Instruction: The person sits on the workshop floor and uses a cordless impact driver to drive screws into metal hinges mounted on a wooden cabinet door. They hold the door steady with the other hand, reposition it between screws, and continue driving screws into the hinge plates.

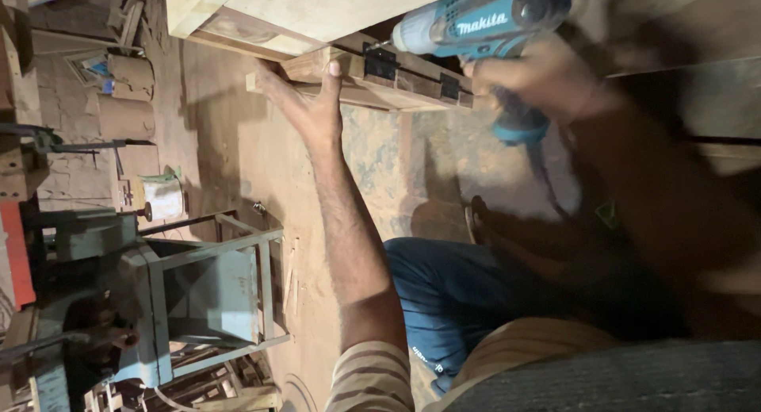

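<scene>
The right hand [547, 79] is blurred, and its arm hides part of the scene; its fingers are closed around the handle of a teal power drill [483, 23]. The drill tip meets a black hinge [380, 61] on a wooden frame [357, 83]. The left hand [313, 103], arm stretched forward, presses the frame with fingers spread.

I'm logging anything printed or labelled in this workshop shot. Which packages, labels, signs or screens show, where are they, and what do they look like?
Label on the power drill: top centre, held in the right hand; white lettering on the teal body.
Printed paper or packet: far left on the floor; flat, blue and white, too small to tell more.
No signs or screens in view.
The left hand rests on a bare wooden frame, which has no label.
</scene>
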`<state>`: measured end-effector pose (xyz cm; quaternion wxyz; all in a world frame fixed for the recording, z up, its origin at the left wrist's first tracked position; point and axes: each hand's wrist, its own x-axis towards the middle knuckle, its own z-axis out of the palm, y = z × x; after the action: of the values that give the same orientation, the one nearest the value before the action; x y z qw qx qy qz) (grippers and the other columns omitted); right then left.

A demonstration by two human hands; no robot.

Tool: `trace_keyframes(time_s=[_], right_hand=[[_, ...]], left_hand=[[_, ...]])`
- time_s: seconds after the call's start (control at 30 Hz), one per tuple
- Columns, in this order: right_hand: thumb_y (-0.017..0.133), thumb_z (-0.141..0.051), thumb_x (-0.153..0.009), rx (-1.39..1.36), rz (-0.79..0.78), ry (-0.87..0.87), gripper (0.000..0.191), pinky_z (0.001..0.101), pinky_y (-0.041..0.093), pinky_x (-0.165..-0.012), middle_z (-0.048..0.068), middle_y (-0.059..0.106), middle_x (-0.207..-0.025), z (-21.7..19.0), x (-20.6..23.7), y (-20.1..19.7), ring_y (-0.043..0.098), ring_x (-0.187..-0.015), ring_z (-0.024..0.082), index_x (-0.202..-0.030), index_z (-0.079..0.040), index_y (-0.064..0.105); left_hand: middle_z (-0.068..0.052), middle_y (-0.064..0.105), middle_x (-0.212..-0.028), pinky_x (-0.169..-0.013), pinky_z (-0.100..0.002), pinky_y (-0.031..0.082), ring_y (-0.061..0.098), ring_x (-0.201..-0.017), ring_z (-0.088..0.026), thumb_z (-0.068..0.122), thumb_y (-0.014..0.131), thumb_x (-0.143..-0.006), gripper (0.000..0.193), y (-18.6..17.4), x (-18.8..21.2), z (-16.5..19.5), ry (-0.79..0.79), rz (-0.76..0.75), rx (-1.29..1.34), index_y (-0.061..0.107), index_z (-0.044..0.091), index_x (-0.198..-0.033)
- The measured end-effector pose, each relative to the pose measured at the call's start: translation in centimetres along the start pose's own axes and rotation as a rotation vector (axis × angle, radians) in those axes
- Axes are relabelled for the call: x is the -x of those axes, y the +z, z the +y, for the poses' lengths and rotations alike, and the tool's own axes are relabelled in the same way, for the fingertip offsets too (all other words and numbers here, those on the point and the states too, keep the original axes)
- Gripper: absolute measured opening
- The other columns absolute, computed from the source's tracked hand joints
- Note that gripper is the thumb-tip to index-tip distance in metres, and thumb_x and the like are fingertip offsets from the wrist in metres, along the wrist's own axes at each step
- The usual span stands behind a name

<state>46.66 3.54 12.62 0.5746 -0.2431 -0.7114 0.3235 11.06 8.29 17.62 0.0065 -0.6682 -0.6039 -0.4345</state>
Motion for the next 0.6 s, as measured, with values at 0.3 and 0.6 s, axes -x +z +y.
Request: trace_keyframes(time_s=[0.3,0.6], right_hand=[[0.064,-0.01,-0.091,-0.483,-0.109,0.74,0.01,0.029,0.052,-0.069,0.003,0.065,-0.079,0.9,-2.2,-2.0,0.064,-0.07,0.012,-0.099,-0.005,0.067],[0.061,-0.003,-0.09,-0.568,-0.142,0.554,0.003,0.0293,0.051,-0.058,0.004,0.06,-0.072,-0.4,-1.4,-2.2,0.059,-0.061,0.011,-0.091,-0.004,0.064]], left_hand=[[-0.033,0.007,-0.171,-0.134,-0.053,0.011,0.008,-0.162,-0.044,0.041,0.09,-0.085,0.122,-0.1,0.2,-0.5,-0.018,0.005,-0.138,0.008,-0.003,-0.165],[-0.033,0.007,-0.171,-0.133,-0.053,0.012,0.01,-0.162,-0.045,0.035,0.09,-0.088,0.119,0.0,0.3,-1.0,-0.016,0.003,-0.225,0.008,-0.003,-0.164]])
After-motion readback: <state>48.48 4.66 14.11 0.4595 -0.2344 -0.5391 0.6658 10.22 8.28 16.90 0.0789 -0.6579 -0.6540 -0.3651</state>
